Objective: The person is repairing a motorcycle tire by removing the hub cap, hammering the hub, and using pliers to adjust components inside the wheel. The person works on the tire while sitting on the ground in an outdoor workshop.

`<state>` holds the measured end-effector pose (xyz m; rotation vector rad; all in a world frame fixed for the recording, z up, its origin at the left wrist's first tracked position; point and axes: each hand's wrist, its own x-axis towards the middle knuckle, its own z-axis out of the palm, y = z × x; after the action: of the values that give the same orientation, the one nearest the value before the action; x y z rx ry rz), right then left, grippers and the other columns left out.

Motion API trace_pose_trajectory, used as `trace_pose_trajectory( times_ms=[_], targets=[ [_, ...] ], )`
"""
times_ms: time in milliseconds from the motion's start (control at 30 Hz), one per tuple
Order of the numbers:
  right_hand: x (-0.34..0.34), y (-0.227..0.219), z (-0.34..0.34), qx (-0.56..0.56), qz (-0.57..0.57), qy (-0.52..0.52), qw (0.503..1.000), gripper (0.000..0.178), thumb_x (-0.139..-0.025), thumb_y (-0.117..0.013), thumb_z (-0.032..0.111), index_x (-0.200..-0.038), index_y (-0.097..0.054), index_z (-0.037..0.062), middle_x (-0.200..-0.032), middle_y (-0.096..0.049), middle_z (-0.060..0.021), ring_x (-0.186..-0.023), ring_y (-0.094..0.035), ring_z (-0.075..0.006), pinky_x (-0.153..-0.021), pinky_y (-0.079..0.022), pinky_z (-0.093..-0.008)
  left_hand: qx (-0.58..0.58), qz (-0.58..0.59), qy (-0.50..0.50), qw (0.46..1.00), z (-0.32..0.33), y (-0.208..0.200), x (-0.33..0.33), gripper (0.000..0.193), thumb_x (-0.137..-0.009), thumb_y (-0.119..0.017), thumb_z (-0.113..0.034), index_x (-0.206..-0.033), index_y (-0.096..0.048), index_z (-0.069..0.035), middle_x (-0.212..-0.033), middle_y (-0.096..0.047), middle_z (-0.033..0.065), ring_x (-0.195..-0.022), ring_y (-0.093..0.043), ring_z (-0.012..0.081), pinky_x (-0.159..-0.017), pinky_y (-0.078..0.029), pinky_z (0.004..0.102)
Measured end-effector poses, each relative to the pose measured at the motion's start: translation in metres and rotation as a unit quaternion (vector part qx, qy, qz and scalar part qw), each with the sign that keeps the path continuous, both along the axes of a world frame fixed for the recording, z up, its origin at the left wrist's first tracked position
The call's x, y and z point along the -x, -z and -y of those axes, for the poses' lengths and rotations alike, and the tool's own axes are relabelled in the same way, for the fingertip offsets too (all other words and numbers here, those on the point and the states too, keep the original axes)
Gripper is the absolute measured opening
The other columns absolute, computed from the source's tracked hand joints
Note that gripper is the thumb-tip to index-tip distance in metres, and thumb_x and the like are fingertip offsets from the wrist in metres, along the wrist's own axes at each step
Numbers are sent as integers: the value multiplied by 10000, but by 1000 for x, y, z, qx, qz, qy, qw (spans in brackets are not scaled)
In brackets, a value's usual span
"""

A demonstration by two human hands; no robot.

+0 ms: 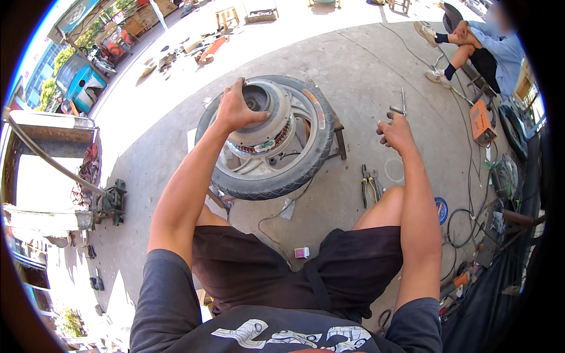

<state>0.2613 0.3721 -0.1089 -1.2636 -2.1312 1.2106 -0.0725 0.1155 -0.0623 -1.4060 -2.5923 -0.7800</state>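
A spoked motor wheel (pixel 321 154) with a black tyre lies on a low stool (pixel 339 138) in front of me. Its round grey hub cover (pixel 276 112) stands proud of the wheel, and copper windings (pixel 286 134) show beneath the cover's near edge. My left hand (pixel 236 109) is clasped over the cover's left side, thumb and fingers spread across its rim. Off to the right, apart from the wheel, my right hand (pixel 396 132) is closed around the handle of a thin T-handle wrench (pixel 403 101), whose shaft points away from me.
Pliers (pixel 371 185) lie on the concrete near my right knee. A small pink-and-white box (pixel 301 252) rests between my legs. Cables and an orange box (pixel 482 122) are at the right, where a seated person (pixel 471 47) sits. A bench vise (pixel 113 200) stands at left.
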Motion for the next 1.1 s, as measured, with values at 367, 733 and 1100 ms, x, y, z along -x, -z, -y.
trace_pose_trajectory(
  times_ms=[367, 733, 1100],
  targets=[
    [1, 0, -1, 0, 10, -8, 1000, 584, -897, -631, 119, -1377, -437, -151, -805, -721, -165, -568, -691, -200, -498, -532, -318, -6, 35, 23, 999, 1, 21, 10, 1222, -500, -898, -446, -1433, -335, 108, -1290, -549, 320, -1236, -517, 431, -1076, -412, 434],
    [2, 4, -3, 6, 16, -15, 1000, 586, -900, -628, 127, -1377, -433, -152, -821, -722, -172, -574, -691, -203, -505, -532, -318, -7, 41, 8, 999, 2, 42, 13, 1280, -485, -910, -435, -1469, -288, 99, -1327, -526, 329, -1273, -506, 425, -1089, -407, 423],
    [1, 10, -11, 9, 30, -23, 999, 588, -903, -626, 134, -1382, -429, -146, -838, -723, -169, -585, -693, -203, -497, -533, -316, 16, 50, 12, 999, 0, 46, 15, 1280, -503, -919, -415, -1474, -262, 98, -1349, -541, 289, -1298, -506, 382, -1114, -384, 386]
  ],
)
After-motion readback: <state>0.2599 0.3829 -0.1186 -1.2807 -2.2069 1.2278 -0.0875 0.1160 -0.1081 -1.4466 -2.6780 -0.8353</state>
